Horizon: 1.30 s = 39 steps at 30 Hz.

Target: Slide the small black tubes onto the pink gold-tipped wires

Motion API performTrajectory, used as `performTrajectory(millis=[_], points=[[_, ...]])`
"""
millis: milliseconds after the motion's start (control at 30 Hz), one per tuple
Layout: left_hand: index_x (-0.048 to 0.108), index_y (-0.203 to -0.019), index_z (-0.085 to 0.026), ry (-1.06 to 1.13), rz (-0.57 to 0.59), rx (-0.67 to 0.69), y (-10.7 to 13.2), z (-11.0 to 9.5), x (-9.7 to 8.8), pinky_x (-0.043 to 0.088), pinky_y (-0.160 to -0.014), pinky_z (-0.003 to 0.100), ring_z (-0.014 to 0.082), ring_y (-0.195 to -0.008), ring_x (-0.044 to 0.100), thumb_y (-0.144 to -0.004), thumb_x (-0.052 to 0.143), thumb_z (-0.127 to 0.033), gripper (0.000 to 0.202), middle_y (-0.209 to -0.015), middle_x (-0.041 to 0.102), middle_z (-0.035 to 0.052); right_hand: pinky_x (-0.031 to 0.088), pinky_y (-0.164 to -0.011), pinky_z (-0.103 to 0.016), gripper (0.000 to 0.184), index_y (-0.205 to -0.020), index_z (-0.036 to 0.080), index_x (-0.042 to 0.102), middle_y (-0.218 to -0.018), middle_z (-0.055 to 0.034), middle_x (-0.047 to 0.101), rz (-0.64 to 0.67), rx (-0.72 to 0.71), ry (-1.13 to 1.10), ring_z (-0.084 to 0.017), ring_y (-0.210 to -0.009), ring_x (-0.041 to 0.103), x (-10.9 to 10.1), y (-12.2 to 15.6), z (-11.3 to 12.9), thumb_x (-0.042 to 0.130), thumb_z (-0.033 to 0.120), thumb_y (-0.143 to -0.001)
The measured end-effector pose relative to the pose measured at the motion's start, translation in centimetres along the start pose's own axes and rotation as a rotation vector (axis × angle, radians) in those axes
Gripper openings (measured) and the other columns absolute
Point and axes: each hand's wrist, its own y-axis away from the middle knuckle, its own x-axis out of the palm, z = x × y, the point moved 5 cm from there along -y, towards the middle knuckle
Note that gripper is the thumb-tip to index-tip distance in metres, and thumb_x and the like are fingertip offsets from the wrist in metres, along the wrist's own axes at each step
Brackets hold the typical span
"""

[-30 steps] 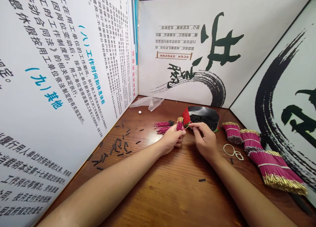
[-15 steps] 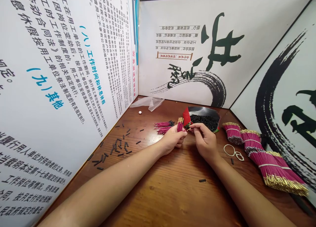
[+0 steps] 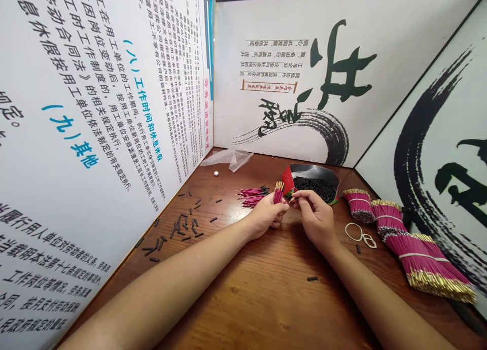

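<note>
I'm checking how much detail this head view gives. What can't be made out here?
- Head view: what the right hand pinches is too small, hidden by its fingertips.
- Lower ends of the pink wires in the left hand: hidden inside its grip.
- Contents of the black tray: a dark mass, pieces too small to separate.
- Bundled wires: rightmost bundle partly cut off by the panel.

A single head-worn camera looks forward and down from above the near edge of the wooden table [image 3: 266, 299]. It faces the far corner where the printed wall panels [image 3: 266, 61] meet, near enough that both forearms fill the near part of the view.
</note>
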Motion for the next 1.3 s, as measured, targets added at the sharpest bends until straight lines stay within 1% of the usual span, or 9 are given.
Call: performTrajectory(millis=[233, 400, 567, 733, 833, 933, 1100, 1300], points=[[0.041, -0.083, -0.021, -0.004, 0.016, 0.004, -0.2, 0.1, -0.1, 0.011, -0.042, 0.018, 0.0026, -0.041, 0.02, -0.074, 0.06, -0.022, 0.022, -0.056, 0.031, -0.0106, 0.046, -0.065, -0.028, 0.018, -0.091, 0.022, 0.065, -0.068, 0.0011, 0.059, -0.025, 0.029, -0.053, -0.015, -0.066, 0.056, 0.1, 0.0, 0.6, 0.049, 0.03, -0.093], [0.041, -0.083, -0.022, -0.001, 0.018, 0.012, -0.2, 0.2, -0.2, 0.01, -0.041, 0.018, 0.0028, -0.041, 0.02, -0.074, 0.062, -0.024, 0.023, -0.056, 0.032, -0.0107, 0.046, -0.066, -0.027, 0.019, -0.091, 0.021, 0.066, -0.071, 0.0005, 0.061, -0.041, 0.024, -0.051, -0.014, -0.067, 0.057, 0.1, 0.1, 0.9, 0.049, 0.03, -0.093], [0.04, -0.083, -0.022, 0.026, 0.008, 0.017, -0.2, 0.2, -0.2, 0.01, -0.041, 0.018, 0.0031, -0.041, 0.019, -0.074, 0.061, -0.022, 0.023, -0.054, 0.03, -0.0111, 0.047, -0.068, -0.028, 0.018, -0.09, 0.021, 0.066, -0.074, -0.0002, 0.063, -0.043, 0.045, -0.045, -0.015, -0.07, 0.059, 0.1, 0.1, 0.5, 0.05, 0.029, -0.092], [0.041, -0.083, -0.022, 0.027, 0.003, 0.014, -0.1, 0.1, -0.2, 0.01, -0.042, 0.018, 0.0029, -0.042, 0.019, -0.075, 0.063, -0.024, 0.024, -0.055, 0.029, -0.0111, 0.047, -0.069, -0.029, 0.018, -0.089, 0.021, 0.065, -0.077, -0.0011, 0.065, 0.009, 0.052, -0.056, -0.015, -0.071, 0.059, 0.5, 0.2, 0.2, 0.049, 0.029, -0.092], [0.04, -0.083, -0.021, 0.024, 0.001, 0.018, -0.1, 0.0, -0.1, 0.011, -0.042, 0.018, 0.0032, -0.042, 0.019, -0.076, 0.063, -0.026, 0.024, -0.054, 0.029, -0.011, 0.048, -0.07, -0.03, 0.016, -0.096, 0.022, 0.063, -0.079, -0.0008, 0.065, 0.034, 0.051, -0.063, -0.015, -0.071, 0.059, 0.7, 0.3, 0.1, 0.05, 0.03, -0.093], [0.04, -0.083, -0.021, 0.024, -0.013, 0.017, 0.0, -0.1, -0.2, 0.011, -0.042, 0.017, 0.0031, -0.042, 0.019, -0.076, 0.063, -0.027, 0.024, -0.054, 0.029, -0.011, 0.049, -0.07, -0.032, 0.019, -0.107, 0.023, 0.058, -0.083, -0.0013, 0.065, 0.001, 0.062, -0.09, -0.017, -0.072, 0.061, 0.6, 0.3, -0.1, 0.054, 0.033, -0.091], [0.04, -0.083, -0.021, 0.047, -0.017, 0.012, 0.1, -0.2, -0.1, 0.011, -0.042, 0.017, 0.0027, -0.042, 0.019, -0.075, 0.064, -0.027, 0.026, -0.056, 0.031, -0.0108, 0.05, -0.068, -0.032, 0.019, -0.097, 0.023, 0.057, -0.085, -0.0027, 0.065, -0.03, 0.082, -0.05, -0.018, -0.072, 0.062, 0.5, 0.3, -0.4, 0.059, 0.039, -0.088], [0.039, -0.083, -0.021, 0.061, -0.014, 0.018, 0.2, -0.3, -0.1, 0.011, -0.042, 0.017, 0.0025, -0.042, 0.019, -0.075, 0.064, -0.028, 0.027, -0.057, 0.033, -0.0107, 0.049, -0.067, -0.032, 0.021, -0.096, 0.022, 0.061, -0.086, -0.0041, 0.068, -0.025, 0.041, 0.059, -0.017, -0.072, 0.062, 0.4, 0.3, -0.1, 0.06, 0.041, -0.088]])
